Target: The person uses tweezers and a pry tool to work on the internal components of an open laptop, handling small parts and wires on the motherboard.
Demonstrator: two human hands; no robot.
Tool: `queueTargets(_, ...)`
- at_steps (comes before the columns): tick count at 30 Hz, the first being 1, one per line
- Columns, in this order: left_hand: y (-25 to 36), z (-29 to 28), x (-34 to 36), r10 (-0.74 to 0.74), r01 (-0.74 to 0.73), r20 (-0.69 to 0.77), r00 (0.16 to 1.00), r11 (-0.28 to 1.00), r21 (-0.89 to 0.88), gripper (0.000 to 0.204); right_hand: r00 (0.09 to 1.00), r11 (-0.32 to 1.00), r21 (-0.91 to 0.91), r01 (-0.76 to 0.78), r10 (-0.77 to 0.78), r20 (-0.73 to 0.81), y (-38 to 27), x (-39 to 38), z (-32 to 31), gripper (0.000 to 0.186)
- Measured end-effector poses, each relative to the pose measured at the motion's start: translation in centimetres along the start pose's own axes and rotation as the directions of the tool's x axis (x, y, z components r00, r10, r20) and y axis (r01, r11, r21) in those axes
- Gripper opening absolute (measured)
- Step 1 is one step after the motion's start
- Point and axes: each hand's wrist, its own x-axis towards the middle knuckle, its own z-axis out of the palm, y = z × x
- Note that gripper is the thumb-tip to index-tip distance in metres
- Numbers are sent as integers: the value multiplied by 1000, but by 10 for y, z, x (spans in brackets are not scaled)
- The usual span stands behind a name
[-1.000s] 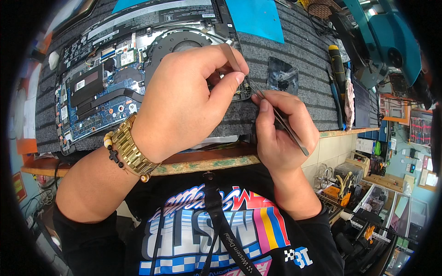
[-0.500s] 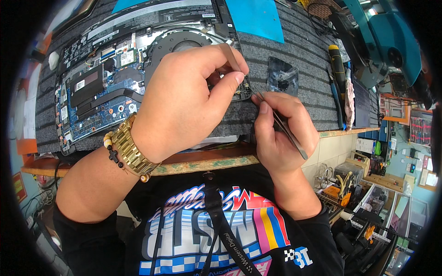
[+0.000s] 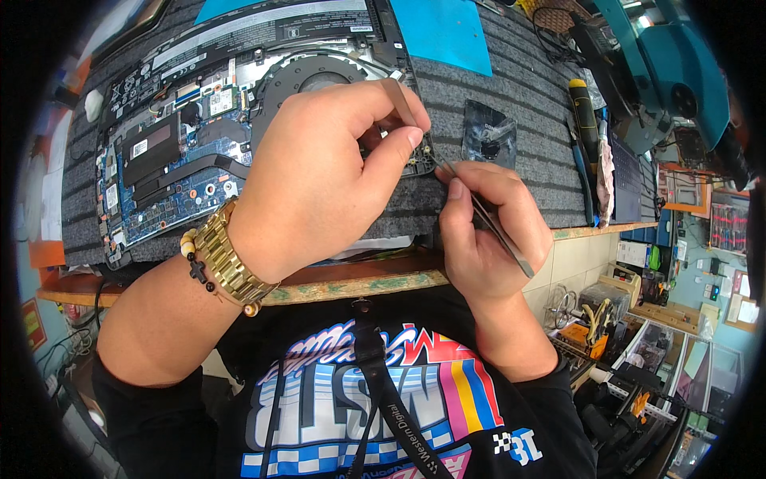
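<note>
An opened laptop lies on the mat, its inside showing: a blue circuit board, a black fan and a long black battery. My left hand reaches over its near right part, thumb and fingers closed on a flat metal tool that looks like tweezers; its lower end is hidden. My right hand is closed round metal tweezers. Their tips point up and left, close to the laptop's near right corner. My left hand hides what lies beneath it.
A small dark plastic pouch lies right of the laptop on the grey striped mat. Beyond is a blue sheet. A yellow-and-black screwdriver and other tools lie further right, below a teal machine. The wooden table edge runs nearest me.
My right hand and its tweezers have shifted very slightly. My left hand stays in place with its grip unchanged.
</note>
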Motion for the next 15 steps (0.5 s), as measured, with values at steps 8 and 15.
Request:
queueTargets(8,1,0,0,-7,7,6,1000,1000,1,12,1000,1000,-5,15,-15,17,-1,2,0,22)
queueTargets(15,-1,0,0,-4,4,6,1000,1000,9,12,1000,1000,10,9,-9,7,0,2,0,22)
